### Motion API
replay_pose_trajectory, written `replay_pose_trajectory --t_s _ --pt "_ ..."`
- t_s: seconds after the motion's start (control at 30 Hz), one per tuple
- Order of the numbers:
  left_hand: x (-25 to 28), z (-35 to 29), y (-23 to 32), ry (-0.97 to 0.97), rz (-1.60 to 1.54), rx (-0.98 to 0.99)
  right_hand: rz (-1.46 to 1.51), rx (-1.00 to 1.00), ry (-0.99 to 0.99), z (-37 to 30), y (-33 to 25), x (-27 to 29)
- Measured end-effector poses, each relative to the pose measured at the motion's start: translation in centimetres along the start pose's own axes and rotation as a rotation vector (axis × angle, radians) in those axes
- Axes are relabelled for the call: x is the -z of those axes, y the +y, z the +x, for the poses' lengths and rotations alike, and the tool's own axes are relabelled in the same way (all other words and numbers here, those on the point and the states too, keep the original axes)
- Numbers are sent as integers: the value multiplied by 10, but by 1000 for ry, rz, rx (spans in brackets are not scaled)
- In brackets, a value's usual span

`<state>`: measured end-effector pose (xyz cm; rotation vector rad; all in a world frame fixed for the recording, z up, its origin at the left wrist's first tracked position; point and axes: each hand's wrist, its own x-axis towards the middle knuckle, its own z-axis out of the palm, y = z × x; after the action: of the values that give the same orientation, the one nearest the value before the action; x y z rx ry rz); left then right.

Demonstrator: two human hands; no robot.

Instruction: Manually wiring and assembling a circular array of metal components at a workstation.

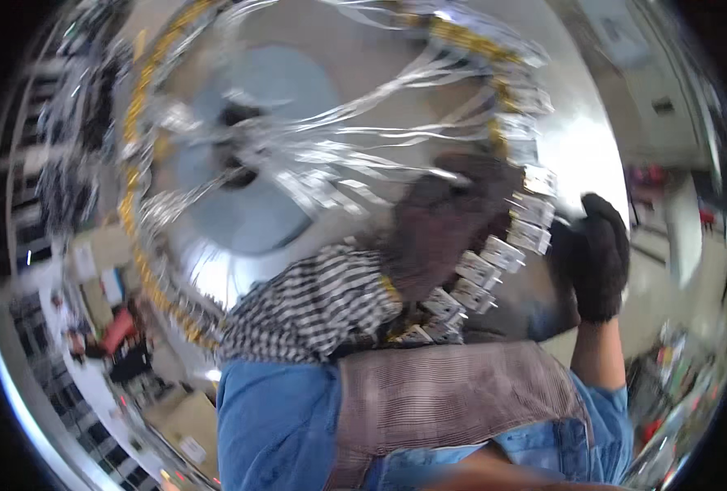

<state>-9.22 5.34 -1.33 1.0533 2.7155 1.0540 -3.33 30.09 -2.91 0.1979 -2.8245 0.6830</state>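
Note:
A large ring of white, block-shaped connectors with metal pins (504, 254) and gold-coloured parts (134, 196) surrounds a bundle of shiny, clear-looking strands (355, 131). The strands spread from a dark hub over a pale grey-blue disc (286, 74). My left hand (453, 217), in a dark glove with a black-and-white checked sleeve, reaches over the ring's inner right side, beside the connectors. Motion smears its fingers, so any grip is hidden. Just outside the ring, my black-gloved right hand (599, 258) is raised over the shiny surface with its thumb apart; nothing shows in it.
The ring lies on a shiny metal-like surface (580, 139) with a curved right edge. My apron (453, 389) is close to the ring's near side. Far to the left, a person in dark clothes (130, 360) is near cardboard boxes (188, 425). Mixed items (666, 385) stand at the lower right.

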Motion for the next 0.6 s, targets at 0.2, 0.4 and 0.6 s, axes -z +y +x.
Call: replay_pose_trajectory --t_s 0.2,0.4,0.6 --pt "1 10 9 46 -623 169 881 -782 -70 14 -19 17" --pt "-8 13 7 166 -1346 504 1023 -357 73 7 -12 5" --pt "-16 7 3 211 -1289 430 417 -67 47 5 5 -1"
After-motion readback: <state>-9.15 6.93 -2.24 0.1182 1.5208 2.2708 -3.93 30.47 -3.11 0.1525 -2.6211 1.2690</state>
